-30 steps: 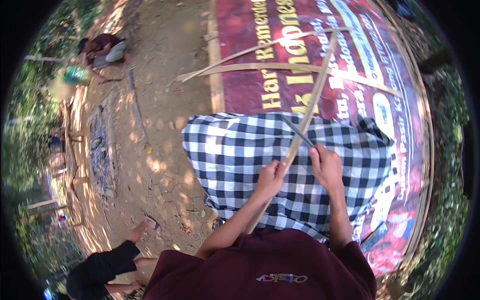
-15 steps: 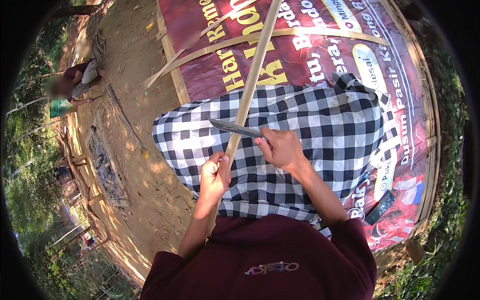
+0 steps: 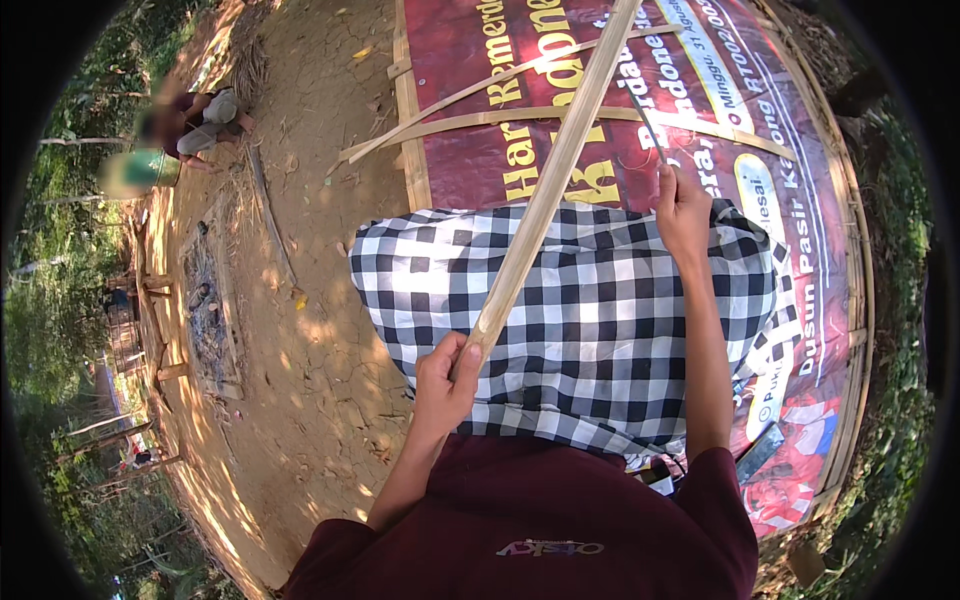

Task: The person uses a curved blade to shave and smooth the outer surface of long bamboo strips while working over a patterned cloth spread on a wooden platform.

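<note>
Left grip (image 3: 447,372) closes around the near end of a long bamboo strip (image 3: 555,170) slanting over the checkered lap cloth (image 3: 600,330); right grip (image 3: 683,212) clasps a thin blade (image 3: 647,125). Shaving looks unfinished; other strips (image 3: 470,122) lie on the red banner (image 3: 470,160).

I see a long pale bamboo strip (image 3: 545,195), flat and split, slanting from frame centre up past the top edge. A thin dark knife blade (image 3: 645,120) stands nearly upright in the upper right, just beside it.
</note>
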